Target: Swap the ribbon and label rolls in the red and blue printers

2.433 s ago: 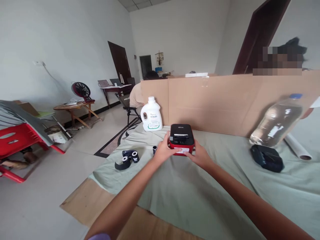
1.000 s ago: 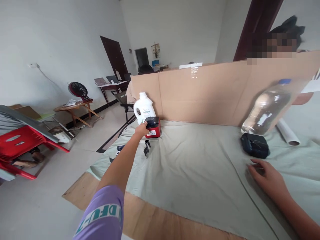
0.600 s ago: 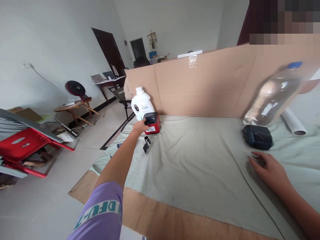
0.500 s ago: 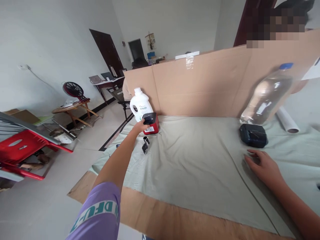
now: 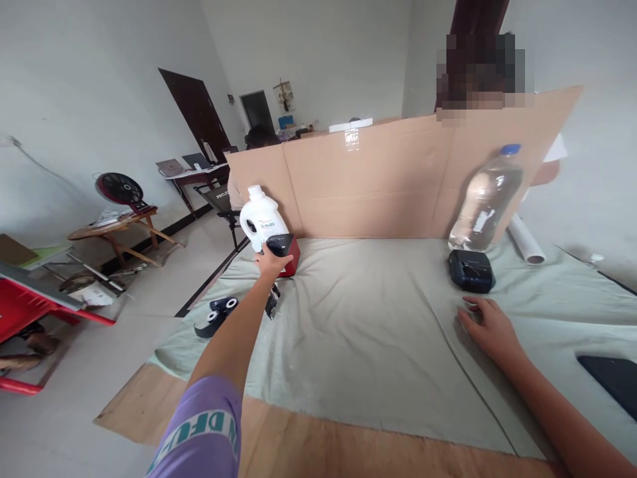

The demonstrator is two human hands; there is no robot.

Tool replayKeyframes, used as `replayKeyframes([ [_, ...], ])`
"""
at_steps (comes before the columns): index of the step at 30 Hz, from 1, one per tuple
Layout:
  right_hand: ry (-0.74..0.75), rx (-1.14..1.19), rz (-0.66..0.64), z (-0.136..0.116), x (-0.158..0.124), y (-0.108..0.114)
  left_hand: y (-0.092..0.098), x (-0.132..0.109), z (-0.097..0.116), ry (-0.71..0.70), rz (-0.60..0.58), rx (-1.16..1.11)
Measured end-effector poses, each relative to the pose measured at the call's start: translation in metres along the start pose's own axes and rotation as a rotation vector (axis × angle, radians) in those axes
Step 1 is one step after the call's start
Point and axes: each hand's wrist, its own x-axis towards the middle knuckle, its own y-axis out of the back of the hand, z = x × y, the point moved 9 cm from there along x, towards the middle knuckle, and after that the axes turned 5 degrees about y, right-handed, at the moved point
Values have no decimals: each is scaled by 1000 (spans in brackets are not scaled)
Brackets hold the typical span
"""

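Note:
My left hand (image 5: 272,263) is wrapped round the near side of a red box with a black top (image 5: 290,264), at the back left of the cloth-covered table (image 5: 358,332). Right behind the box stands a white jug (image 5: 261,216) with a handle. Just below the box lies a small black and silver object (image 5: 273,302), partly behind my forearm. My right hand (image 5: 485,323) hovers low over or rests on the cloth, fingers apart and holding nothing. Beyond its fingertips sits a dark rounded case (image 5: 471,271), in front of a clear bottle with a blue cap (image 5: 490,196).
A cardboard panel (image 5: 368,182) stands along the table's back edge, with a person behind it. Black rolls (image 5: 219,315) lie at the left. A white tube (image 5: 526,239) and a dark flat object (image 5: 612,378) are on the right.
The view has shifted, so the table things appear further left. My left hand has moved up on the box, whose label is now covered. The black rolls have come into fuller view.

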Motion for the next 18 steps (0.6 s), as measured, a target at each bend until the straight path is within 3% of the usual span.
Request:
replayKeyframes([
  [4, 20, -4, 14, -1, 0, 0, 13, 1, -5, 13, -15, -56],
  [7, 18, -2, 15, -4, -2, 0, 26, -35, 11, -122, 107, -81],
  [9, 11, -16, 26, -8, -4, 2, 18, -89, 34, -387, 150, -67],
  [10, 12, -37, 49, -11, -4, 6, 1, -123, 45, -541, 72, -30],
  [12, 40, -111, 130, -20, -3, 17, -48, -200, 55, -816, -230, 86],
  [14, 60, -211, 228, -28, 5, 32, -85, -271, 51, -1035, -478, 180],
  [16, 12, -306, 274, -30, 23, 42, -101, -312, 43, -1145, -561, 219],
  [18, -127, -383, 249, -22, 50, 45, -105, -326, 38, -1182, -581, 244],
])
